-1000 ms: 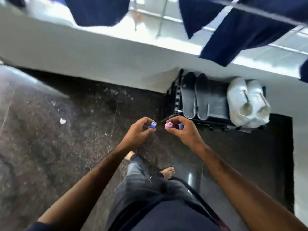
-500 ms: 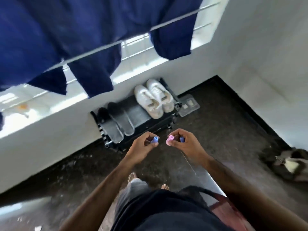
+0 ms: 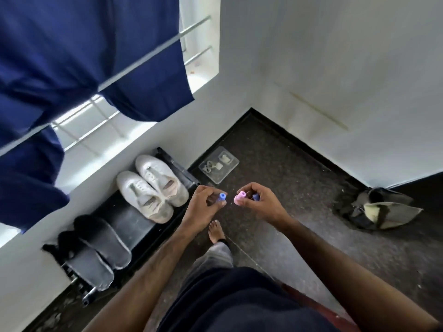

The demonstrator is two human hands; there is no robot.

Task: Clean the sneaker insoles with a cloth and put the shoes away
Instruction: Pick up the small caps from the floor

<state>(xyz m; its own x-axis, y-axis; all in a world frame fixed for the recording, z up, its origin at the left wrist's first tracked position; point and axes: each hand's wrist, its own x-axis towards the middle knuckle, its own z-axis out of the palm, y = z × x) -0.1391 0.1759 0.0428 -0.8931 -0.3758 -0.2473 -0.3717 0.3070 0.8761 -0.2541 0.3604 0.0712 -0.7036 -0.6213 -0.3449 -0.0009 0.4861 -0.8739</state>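
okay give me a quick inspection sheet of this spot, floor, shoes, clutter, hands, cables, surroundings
Surface: dark speckled floor, dusty.
Job's things: white sneakers side by side on black shoe rack; grey insoles on the rack beside them; no cloth seen.
Clutter: clear plastic box and crumpled bag on floor.
Hands: left hand pinches a blue cap; right hand holds a pink cap and a blue piece.
Cables: nothing seen.
Surroundings: white walls; navy laundry overhead.
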